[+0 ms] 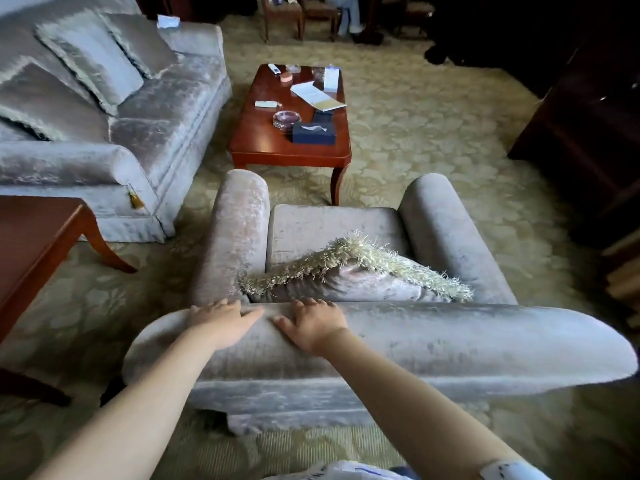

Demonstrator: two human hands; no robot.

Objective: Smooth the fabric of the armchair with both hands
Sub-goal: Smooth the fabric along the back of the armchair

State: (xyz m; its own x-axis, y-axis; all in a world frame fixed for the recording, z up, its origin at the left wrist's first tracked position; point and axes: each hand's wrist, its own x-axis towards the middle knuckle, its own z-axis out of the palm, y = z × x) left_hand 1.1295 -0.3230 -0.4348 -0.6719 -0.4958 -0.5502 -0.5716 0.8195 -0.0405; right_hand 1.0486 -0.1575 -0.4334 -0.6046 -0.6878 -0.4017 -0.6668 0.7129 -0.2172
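Observation:
I stand behind a grey velvet armchair [450,337] and look down over its rolled backrest top. My left hand [221,318] lies flat on the left part of that backrest top, fingers straight and pointing forward. My right hand [313,323] presses flat on the fabric a little to the right, thumb spread toward the left hand. The two hands are close together but apart. A fringed cushion [349,271] leans against the inside of the backrest on the seat, just beyond my fingertips.
A wooden coffee table [266,147] with a tissue box, an ashtray and papers stands in front of the armchair. A grey sofa [145,133] with cushions is at the left, a wooden side table [31,244] near left, dark furniture [581,133] at right. Patterned carpet covers the floor.

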